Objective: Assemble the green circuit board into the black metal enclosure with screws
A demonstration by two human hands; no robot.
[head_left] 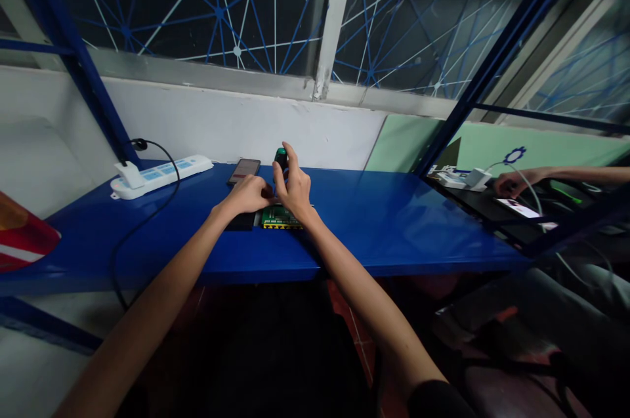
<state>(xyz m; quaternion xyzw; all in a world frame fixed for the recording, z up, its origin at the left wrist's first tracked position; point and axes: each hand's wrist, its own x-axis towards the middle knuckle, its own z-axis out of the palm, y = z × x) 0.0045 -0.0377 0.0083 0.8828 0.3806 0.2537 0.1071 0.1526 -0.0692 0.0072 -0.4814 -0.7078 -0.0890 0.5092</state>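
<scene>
Upright in my right hand (296, 189) is a screwdriver with a green and black handle (281, 157); its tip is hidden behind the fingers. Below it lies a green circuit board (281, 216) with a yellow front edge, partly covered by both hands. My left hand (250, 195) is closed in a pinch at the board's left side, close to the screwdriver, and what the fingertips hold cannot be made out. A flat black object (240, 223) sits under the left wrist, beside the board.
Behind my left hand a phone (245, 170) lies on the blue table (374, 228). A white power strip (162, 176) with a black cable (152, 211) is at the left. On the right, past a blue post, another person's hand (512, 183) is near a lit phone (522, 209).
</scene>
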